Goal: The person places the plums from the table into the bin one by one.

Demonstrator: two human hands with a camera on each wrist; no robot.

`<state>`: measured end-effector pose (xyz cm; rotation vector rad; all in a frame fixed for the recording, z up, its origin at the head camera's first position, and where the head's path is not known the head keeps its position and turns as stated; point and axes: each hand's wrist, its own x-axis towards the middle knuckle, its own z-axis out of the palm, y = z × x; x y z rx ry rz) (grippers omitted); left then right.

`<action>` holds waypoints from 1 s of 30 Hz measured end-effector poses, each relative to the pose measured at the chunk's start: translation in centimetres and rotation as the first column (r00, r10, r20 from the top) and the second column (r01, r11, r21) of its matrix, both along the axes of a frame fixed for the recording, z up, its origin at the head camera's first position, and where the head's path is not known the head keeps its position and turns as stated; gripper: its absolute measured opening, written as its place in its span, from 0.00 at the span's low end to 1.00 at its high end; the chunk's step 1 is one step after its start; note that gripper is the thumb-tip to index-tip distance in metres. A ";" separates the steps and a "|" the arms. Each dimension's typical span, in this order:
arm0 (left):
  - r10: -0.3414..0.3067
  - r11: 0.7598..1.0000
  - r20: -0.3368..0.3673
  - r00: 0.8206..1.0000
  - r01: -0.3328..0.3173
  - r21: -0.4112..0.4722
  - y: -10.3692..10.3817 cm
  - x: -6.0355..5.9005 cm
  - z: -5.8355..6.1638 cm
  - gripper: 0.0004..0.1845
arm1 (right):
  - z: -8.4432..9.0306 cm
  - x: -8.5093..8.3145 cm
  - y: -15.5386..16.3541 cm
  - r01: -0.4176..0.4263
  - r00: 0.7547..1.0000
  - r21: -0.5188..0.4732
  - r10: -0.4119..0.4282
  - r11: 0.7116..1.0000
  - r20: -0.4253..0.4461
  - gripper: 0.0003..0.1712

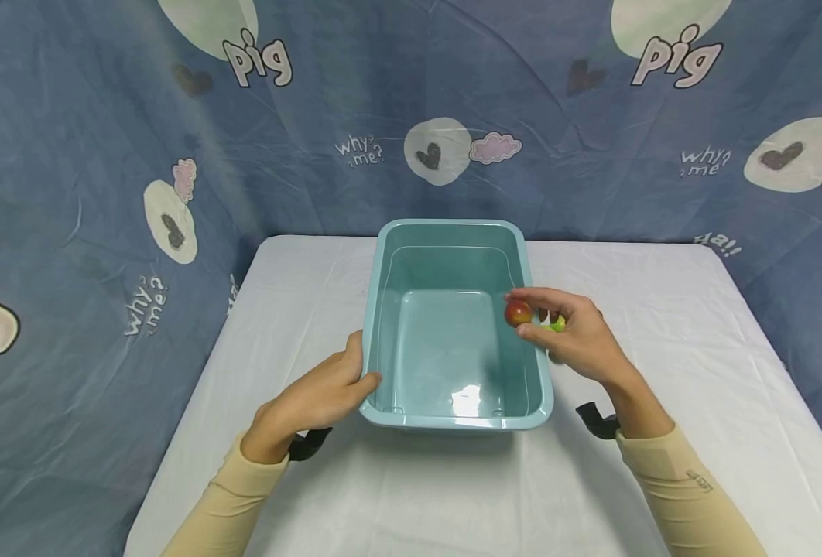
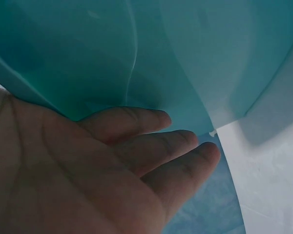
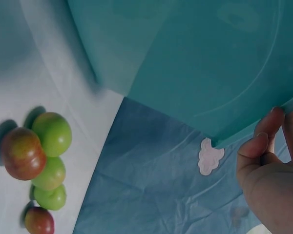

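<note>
A teal plastic bin (image 1: 381,309) stands in the middle of a white table (image 1: 662,325); its inside looks bare. My left hand (image 1: 334,387) rests against the bin's near left wall, fingers (image 2: 156,146) straight on the outside and thumb along the rim. My right hand (image 1: 578,336) pinches a small red tomato (image 1: 518,313) above the bin's right rim. The right wrist view shows only my fingers (image 3: 263,146) beside the bin's wall, and the held tomato is hidden there. Several more tomatoes lie on the table right of the bin: green ones (image 3: 52,133) and reddish ones (image 3: 22,153).
A blue printed cloth (image 1: 104,155) hangs behind and at both sides of the table. The table's left edge (image 1: 195,379) and right edge (image 1: 787,363) drop off to that cloth. White tabletop stretches in front of the bin.
</note>
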<state>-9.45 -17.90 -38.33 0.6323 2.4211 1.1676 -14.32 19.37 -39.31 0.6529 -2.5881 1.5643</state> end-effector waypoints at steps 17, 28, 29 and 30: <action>0.014 1.000 -0.002 1.000 -0.014 -0.006 0.1 0.0 0.0 0.32 | 2.1 1.3 -0.4 -0.014 1.000 -0.047 0.014 0.999 0.001 0.27; 0.034 0.999 -0.006 0.999 -0.034 -0.007 0.3 0.1 -0.1 0.34 | 0.2 0.3 1.5 -0.010 0.999 -0.129 0.016 0.992 0.045 0.30; 0.033 0.999 -0.009 0.999 -0.033 -0.008 0.3 0.1 0.0 0.34 | 0.0 0.2 1.8 -0.006 0.999 -0.140 0.013 0.990 0.050 0.30; 0.035 0.999 -0.008 0.999 -0.035 -0.009 0.3 0.1 0.0 0.34 | -0.2 0.1 2.0 -0.003 0.999 -0.148 0.010 0.989 0.050 0.30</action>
